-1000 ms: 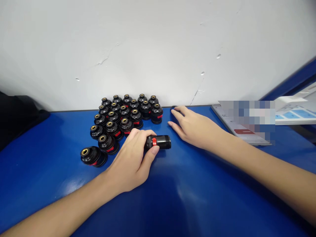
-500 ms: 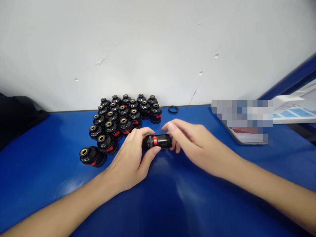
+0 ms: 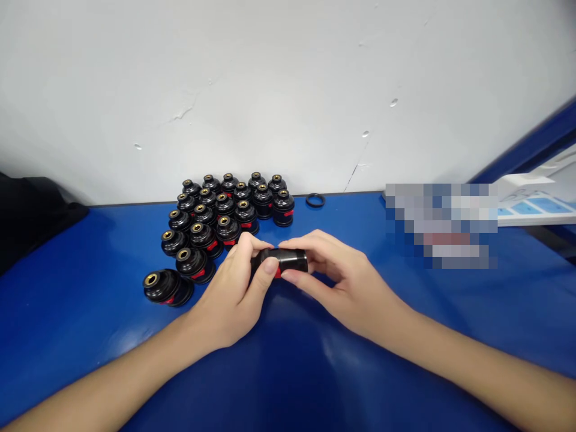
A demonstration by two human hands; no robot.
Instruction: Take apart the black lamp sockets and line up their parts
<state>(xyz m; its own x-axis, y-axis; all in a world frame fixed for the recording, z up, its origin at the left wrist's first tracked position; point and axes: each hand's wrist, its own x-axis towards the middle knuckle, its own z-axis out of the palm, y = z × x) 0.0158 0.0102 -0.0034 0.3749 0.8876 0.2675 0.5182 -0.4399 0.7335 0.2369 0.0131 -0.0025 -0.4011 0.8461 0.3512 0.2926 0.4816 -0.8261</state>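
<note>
A black cylindrical part [image 3: 292, 259] with a red patch lies level above the blue table, its pale-rimmed end to the right. My left hand [image 3: 238, 291] is closed around its left end, thumb across the front, and hides that end. My right hand [image 3: 339, 276] is closed on the right section, fingertips along the top and thumb low beside the red patch. Close to my left hand stand several black dome-topped parts [image 3: 206, 239] with brass-lined holes and red marks. The nearest one [image 3: 168, 287] is tilted at the front left.
Beyond my hands, a black ring [image 3: 315, 200] lies flat on the blue table [image 3: 360, 390] near the white wall [image 3: 288, 90]. A blurred-out item [image 3: 443, 225] sits at the right, with white-and-blue papers [image 3: 531, 207] behind it. Dark cloth [image 3: 36, 219] hangs at the left.
My right hand has moved left and closed on the black cylindrical part. The part has turned, so its red patch now faces lower. My left thumb has shifted left and up on it.
</note>
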